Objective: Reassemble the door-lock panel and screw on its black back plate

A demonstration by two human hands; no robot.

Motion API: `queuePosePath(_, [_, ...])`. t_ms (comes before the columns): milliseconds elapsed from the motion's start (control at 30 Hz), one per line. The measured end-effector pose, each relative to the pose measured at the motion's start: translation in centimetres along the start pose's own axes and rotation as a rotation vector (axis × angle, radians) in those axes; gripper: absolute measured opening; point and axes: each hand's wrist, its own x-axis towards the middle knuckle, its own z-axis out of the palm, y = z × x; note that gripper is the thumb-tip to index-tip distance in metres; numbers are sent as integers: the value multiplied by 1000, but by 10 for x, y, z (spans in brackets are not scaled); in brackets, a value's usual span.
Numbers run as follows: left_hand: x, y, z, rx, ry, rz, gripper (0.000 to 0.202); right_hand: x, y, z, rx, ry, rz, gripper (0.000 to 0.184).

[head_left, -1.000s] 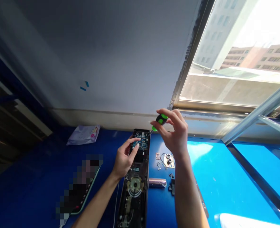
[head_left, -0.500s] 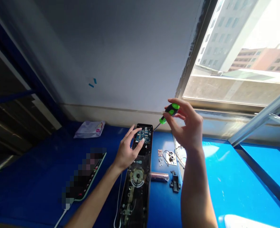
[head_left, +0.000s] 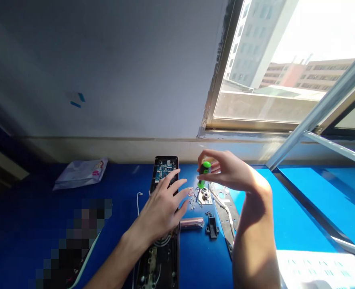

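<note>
A long black door-lock body (head_left: 164, 168) lies open on the blue table (head_left: 114, 188), with a blue circuit board at its far end. My left hand (head_left: 164, 208) rests over the lock's middle with fingers spread, reaching toward small loose screws (head_left: 192, 204) beside it. My right hand (head_left: 231, 174) pinches a small screwdriver (head_left: 203, 175) with a green and black handle, held nearly upright with its tip down over a small metal square part (head_left: 205, 196).
A pinkish metal cylinder (head_left: 192, 223), a small black part (head_left: 212, 228) and a long metal plate (head_left: 224, 210) lie right of the lock. A plastic packet (head_left: 80, 172) sits at the far left, a white cable (head_left: 138, 200) nearby, and paper (head_left: 318, 269) at the near right.
My right hand came down and left with the screwdriver, which now points down at the small parts. My left hand slid off the circuit board toward the screws. The view shifted.
</note>
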Motion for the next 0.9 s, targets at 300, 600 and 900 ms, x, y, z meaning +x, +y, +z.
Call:
queuePosePath(300, [-1, -3, 4, -53, -5, 2, 23, 10, 3, 5, -38, -65, 15, 20])
queuePosePath(600, [-1, -3, 5, -68, 2, -8, 20, 7, -3, 5, -67, -75, -5, 18])
queuePosePath(900, [-1, -2, 4, -100, -1, -25, 21, 3, -2, 2, -58, -54, -4, 17])
